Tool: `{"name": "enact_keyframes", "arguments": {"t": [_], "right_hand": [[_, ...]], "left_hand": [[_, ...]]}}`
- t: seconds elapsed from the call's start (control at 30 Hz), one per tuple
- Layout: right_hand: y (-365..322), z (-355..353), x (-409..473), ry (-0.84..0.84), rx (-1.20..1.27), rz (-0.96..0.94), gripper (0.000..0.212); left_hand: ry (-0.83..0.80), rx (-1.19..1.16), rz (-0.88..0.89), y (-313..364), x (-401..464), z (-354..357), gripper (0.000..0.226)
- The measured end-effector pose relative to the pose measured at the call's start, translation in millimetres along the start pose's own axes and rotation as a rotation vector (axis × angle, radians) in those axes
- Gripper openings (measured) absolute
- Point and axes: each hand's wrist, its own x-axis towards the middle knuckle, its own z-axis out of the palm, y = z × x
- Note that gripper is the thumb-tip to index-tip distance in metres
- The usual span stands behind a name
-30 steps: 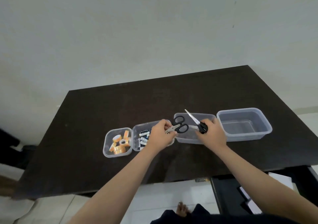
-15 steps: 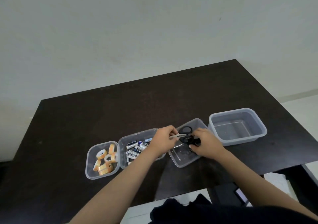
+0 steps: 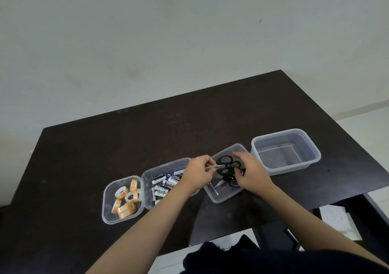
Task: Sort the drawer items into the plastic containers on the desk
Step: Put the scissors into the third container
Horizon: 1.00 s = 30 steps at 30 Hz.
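Note:
Black-handled scissors (image 3: 227,165) lie in a clear plastic container (image 3: 226,198) at the middle of the dark desk (image 3: 189,122). My left hand (image 3: 199,173) pinches the silver blades of one pair at the container's left rim. My right hand (image 3: 251,173) is inside the same container over another pair of scissors; its fingers curl by the black handles, and the grip is hidden. To the left stand a container of batteries (image 3: 166,184) and one of tape rolls (image 3: 126,198).
A larger clear container (image 3: 286,150) with nothing in it stands at the right. An open drawer (image 3: 336,221) with white paper shows under the desk's right front edge. A dark garment is at the bottom edge. A pale wall is behind the desk.
Both hands have brought the two pairs of scissors down from above the containers into the middle container. The view has shifted, so the containers sit lower and further left.

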Motion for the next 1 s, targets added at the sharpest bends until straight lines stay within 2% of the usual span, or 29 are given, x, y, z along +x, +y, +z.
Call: {"name": "enact_keyframes", "arguments": {"t": [0.07,0.13,0.23,0.33,0.43,0.57,0.77,1.0], "right_hand": [[0,1,0,0.042,0.014,-0.031,0.052],[0,1,1,0.078,0.026,-0.055,0.05],[-1,3,1,0.111,0.018,-0.079,0.047],[-1,3,0,0.118,-0.015,-0.119,0.046],[-1,1,0,0.122,-0.02,-0.141,0.044],[-6,-1,-5,0.166,-0.017,-0.171,0.04],[-15,1,-22,0.251,-0.058,-0.235,0.033],[-25,1,-58,0.32,-0.025,-0.295,0.027]], "left_hand": [[-0.07,0.114,0.026,3,0,3,0.02],[-0.21,0.273,0.072,7,1,5,0.03],[-0.414,0.469,0.108,11,1,8,0.032],[-0.468,0.456,0.083,14,0,8,0.038],[-0.38,0.259,0.053,16,-3,5,0.043],[-0.142,0.155,0.114,4,-13,0,0.036],[0.094,0.076,0.223,-10,-48,-1,0.029],[0.285,0.025,0.225,-16,-106,20,0.022]]}}
